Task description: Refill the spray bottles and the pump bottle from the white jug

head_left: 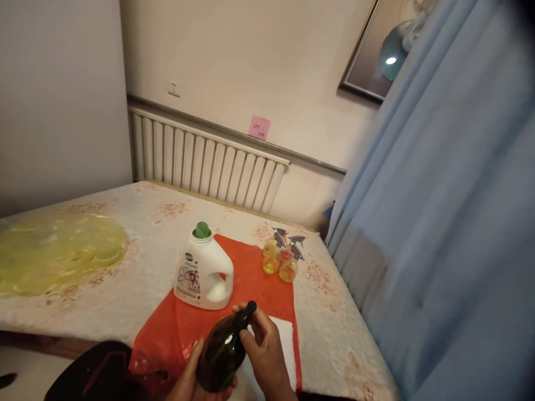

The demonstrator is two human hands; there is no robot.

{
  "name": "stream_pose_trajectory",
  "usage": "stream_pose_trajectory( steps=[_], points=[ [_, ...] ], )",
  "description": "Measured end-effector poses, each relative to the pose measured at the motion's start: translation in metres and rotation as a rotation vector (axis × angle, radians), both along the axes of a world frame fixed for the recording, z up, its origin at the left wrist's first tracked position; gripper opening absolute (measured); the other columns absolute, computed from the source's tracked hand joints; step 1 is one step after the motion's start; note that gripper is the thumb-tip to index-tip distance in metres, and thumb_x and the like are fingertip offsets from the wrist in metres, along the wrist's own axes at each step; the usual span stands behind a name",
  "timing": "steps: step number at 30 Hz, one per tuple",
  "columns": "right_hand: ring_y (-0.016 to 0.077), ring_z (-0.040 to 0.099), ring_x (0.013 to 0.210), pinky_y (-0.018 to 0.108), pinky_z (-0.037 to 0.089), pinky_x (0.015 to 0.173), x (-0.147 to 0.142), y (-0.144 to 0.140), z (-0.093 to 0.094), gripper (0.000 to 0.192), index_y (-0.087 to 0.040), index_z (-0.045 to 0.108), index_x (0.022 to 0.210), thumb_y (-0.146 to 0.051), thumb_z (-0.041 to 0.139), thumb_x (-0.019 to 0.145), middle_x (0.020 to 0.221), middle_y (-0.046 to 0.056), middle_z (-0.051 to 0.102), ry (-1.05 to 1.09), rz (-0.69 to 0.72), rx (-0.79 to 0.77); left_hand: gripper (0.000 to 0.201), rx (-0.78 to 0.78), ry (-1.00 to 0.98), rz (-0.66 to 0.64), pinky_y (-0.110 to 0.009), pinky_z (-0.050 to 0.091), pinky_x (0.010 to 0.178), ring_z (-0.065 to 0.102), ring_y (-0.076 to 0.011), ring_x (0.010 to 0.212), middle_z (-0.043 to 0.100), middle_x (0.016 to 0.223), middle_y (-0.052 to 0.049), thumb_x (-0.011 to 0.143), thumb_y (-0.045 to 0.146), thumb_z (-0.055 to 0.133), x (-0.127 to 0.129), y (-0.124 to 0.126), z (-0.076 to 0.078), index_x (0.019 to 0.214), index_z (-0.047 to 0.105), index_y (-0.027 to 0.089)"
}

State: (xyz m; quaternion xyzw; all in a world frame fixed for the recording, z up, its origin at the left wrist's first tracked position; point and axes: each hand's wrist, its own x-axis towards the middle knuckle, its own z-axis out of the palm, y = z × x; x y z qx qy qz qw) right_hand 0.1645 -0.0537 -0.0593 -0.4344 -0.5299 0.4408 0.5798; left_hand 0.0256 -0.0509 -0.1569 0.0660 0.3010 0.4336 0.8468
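Observation:
A dark, glossy bottle [221, 352] with a narrow black top is tilted in front of me. My left hand [189, 372] is wrapped round its body from the left and below. At the bottle's neck, my right hand [264, 345] grips the black top between thumb and fingers. Just beyond them stands a white plastic jug [204, 278] with a handle, a label and a green piece in its mouth. Under the jug lies a red plastic sheet [246, 281]. Several small spray bottles [287, 270] with yellow liquid and grey trigger heads stand at its right edge.
A yellow translucent plastic bag [54, 250] is spread on the left of the flowered tablecloth [154, 217]. White paper or cloth [286, 340] lies beside my right hand. A radiator [204, 159] runs along the wall behind; a blue curtain [434, 211] hangs at right.

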Motion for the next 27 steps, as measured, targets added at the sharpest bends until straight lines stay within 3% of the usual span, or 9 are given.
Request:
stream_pose_trajectory(
  steps=[7, 15, 21, 27],
  points=[
    [0.0208, 0.065, 0.093, 0.027, 0.052, 0.084, -0.008, -0.003, 0.007, 0.036, -0.020, 0.069, 0.091, -0.001, 0.064, 0.061, 0.092, 0.001, 0.068, -0.151, -0.228, 0.003, 0.032, -0.033, 0.014, 0.026, -0.039, 0.055, 0.066, 0.072, -0.0255, 0.065, 0.079, 0.085, -0.013, 0.087, 0.041, 0.065, -0.001, -0.005, 0.003, 0.103, 0.065, 0.013],
    [0.0243, 0.065, 0.110, 0.037, 0.050, 0.097, 0.002, -0.009, 0.016, 0.049, -0.022, 0.062, 0.123, -0.011, 0.059, 0.075, 0.113, 0.007, 0.071, -0.013, -0.003, 0.012, 0.037, -0.023, -0.016, -0.038, -0.035, 0.054, 0.062, 0.072, -0.0252, 0.064, 0.079, 0.086, -0.013, 0.085, 0.046, 0.066, -0.002, -0.005, 0.004, 0.104, 0.064, 0.015],
    [0.0244, 0.067, 0.105, 0.036, 0.051, 0.095, -0.004, -0.009, 0.009, 0.045, -0.020, 0.067, 0.112, -0.006, 0.060, 0.069, 0.109, 0.007, 0.073, -0.146, -0.100, 0.002, 0.039, -0.034, -0.010, -0.050, -0.036, 0.054, 0.061, 0.071, -0.0249, 0.061, 0.079, 0.082, -0.014, 0.086, 0.047, 0.064, -0.002, -0.006, 0.002, 0.104, 0.066, 0.013],
    [0.0224, 0.065, 0.098, 0.031, 0.049, 0.092, -0.007, -0.011, 0.022, 0.036, -0.021, 0.072, 0.097, -0.004, 0.064, 0.066, 0.098, 0.003, 0.072, -0.339, -0.170, 0.010, 0.038, -0.036, -0.007, -0.041, -0.035, 0.053, 0.059, 0.071, -0.0252, 0.059, 0.079, 0.080, -0.012, 0.085, 0.047, 0.065, -0.005, -0.007, 0.000, 0.103, 0.067, 0.014]
  ],
)
